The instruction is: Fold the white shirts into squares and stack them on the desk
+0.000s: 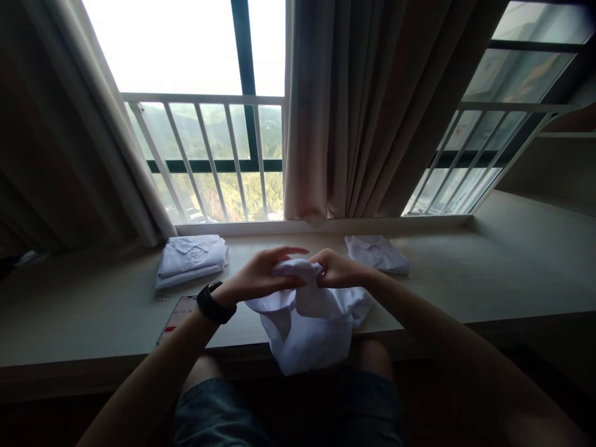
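Observation:
A white shirt (310,338) lies bunched on the ledge in front of me, its lower part hanging over the front edge. My right hand (339,268) pinches a raised, rolled part of the cloth that looks like the collar. From the other side, my left hand (261,273) curves around the same part, thumb below and fingers above, one finger stretched out past the fabric. The cloth between the two hands partly hides the fingertips.
A folded stack of white shirts (192,259) sits at the left, and a folded white shirt (377,253) at the right. A phone (176,318) lies near my left wrist, which wears a black watch (216,303). Behind the pale ledge (433,279) are curtains (310,112) and railed windows.

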Available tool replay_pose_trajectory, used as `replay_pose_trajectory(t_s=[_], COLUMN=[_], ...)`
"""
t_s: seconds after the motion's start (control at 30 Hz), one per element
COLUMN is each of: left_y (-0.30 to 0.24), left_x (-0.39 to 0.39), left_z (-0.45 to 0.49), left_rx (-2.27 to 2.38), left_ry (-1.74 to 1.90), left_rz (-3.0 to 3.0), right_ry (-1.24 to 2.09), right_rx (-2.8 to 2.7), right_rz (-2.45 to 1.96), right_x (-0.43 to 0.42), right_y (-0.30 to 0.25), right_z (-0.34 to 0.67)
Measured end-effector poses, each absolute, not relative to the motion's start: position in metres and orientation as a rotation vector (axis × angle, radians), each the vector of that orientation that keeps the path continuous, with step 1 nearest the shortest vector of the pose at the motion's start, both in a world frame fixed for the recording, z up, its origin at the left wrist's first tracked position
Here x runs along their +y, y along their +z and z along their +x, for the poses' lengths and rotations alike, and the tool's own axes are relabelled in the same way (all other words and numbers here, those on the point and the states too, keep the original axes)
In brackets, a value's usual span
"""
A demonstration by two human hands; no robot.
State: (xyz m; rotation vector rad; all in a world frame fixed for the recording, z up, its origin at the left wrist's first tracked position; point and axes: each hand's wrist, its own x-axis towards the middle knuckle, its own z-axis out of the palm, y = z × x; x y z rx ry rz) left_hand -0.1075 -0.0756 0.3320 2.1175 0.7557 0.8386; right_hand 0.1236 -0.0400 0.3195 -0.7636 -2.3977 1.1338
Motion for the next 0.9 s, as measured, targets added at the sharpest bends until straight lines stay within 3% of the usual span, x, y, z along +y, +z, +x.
replay_pose_trajectory(t_s=[0.2, 0.4, 0.7, 0.9], left_y=[0.275, 0.231, 0.299, 0.358], left_x=[-0.079, -0.077, -0.051, -0.032], left_z=[-0.120, -0.108, -0.163, -0.180], left_rx=[0.723, 0.762, 1.006, 1.147], left_ry=[0.808, 0.645, 1.136, 1.197], left_rz=[1.633, 1.545, 1.590, 2.014], right_ry=[0.934, 0.828, 0.974, 1.020], right_rx=[-2.081, -1.825, -2.027, -2.280], right_rz=[-0.769, -0.788, -1.128, -1.427], right_x=[-0.050, -0.048, -0.053, -0.063], right_y=[0.353, 0.381, 0.379, 0.359], right_z=[0.129, 0.148, 0.238, 0.260])
